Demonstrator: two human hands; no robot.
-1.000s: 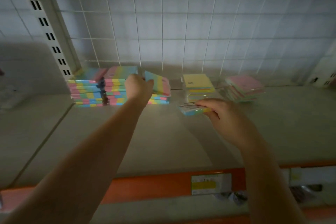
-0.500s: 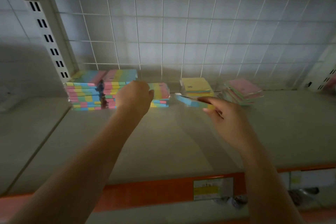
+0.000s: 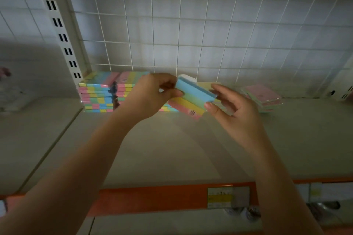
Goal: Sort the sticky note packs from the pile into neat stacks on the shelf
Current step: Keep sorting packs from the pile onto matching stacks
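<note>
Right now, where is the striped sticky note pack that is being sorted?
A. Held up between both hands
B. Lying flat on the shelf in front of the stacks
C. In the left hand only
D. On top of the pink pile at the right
A: the striped pack is lifted off the shelf, with the left hand pinching its left end and the right hand its right end.

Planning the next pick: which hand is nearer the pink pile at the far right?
Right. The right hand is just left of the pink pile, holding the striped pack; the left hand holds the pack's far end.
</note>
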